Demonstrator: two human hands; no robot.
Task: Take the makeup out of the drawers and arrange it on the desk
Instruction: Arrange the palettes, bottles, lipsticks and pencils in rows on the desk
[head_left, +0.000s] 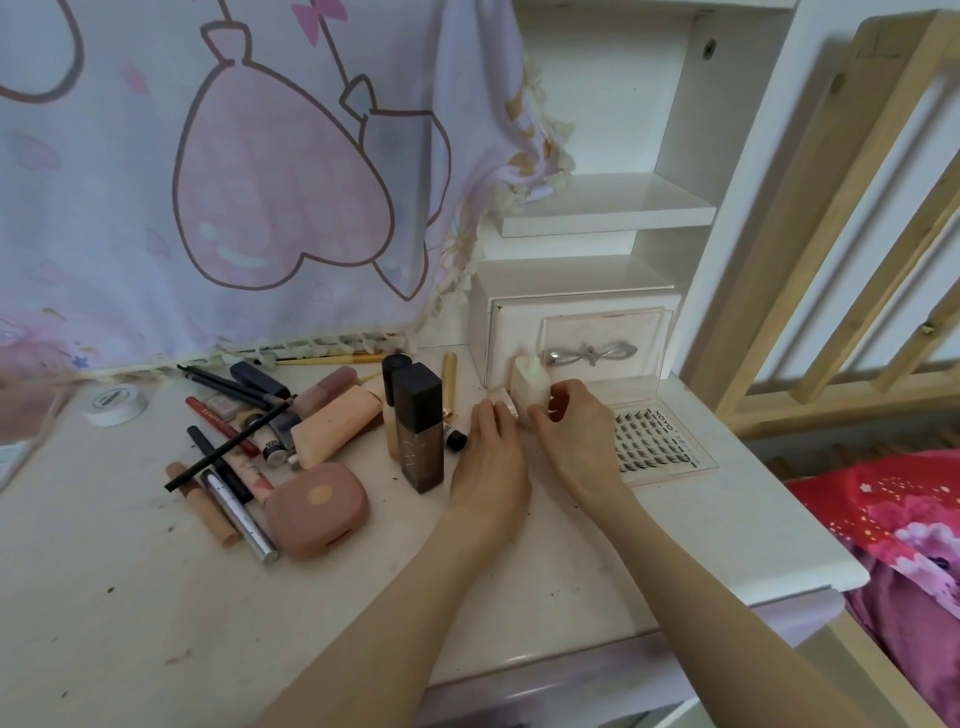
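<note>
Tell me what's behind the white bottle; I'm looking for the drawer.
Directly behind the white bottle stands the small drawer with its silver bow handle. The bottle and right hand hide the drawer's lower front.

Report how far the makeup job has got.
Done: much makeup lies in a loose pile on the desk, including a pink compact and dark foundation bottle.
In hand: right hand holds a white bottle; left hand touches a small item beside it.
Left: tidying the pile. The small drawer looks closed; contents unseen.
</note>
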